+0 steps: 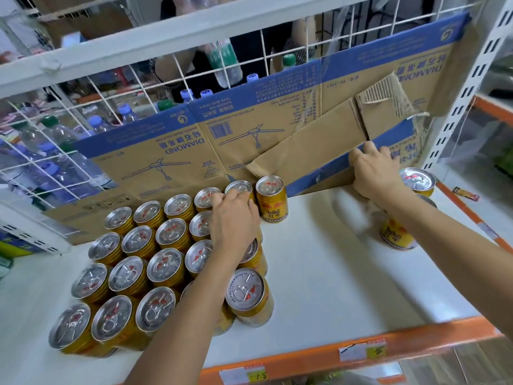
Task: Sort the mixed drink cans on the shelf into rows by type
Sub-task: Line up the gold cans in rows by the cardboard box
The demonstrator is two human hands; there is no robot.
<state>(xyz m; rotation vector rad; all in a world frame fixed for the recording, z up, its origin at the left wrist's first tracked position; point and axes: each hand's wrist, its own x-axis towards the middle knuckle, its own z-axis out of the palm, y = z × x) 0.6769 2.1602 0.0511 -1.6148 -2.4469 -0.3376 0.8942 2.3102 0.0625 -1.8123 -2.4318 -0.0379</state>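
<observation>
Several gold Red Bull cans (166, 266) stand in tight rows on the left half of the white shelf (319, 273). My left hand (236, 218) reaches over the rows and its fingers curl on the top of a can (238, 187) in the back row, beside a single gold can (271, 198). My right hand (374, 173) grips the loose flap of the cardboard sheet (305, 157) at the back. Two more gold cans sit at the right: one (417, 180) by the post, one (395, 234) partly under my right forearm.
A flattened blue and brown cardboard box (249, 115) lines the wire back of the shelf. Water bottles (55, 151) stand behind the wire grid, and a person stands there too. An orange shelf edge (319, 354) with price tags runs along the front.
</observation>
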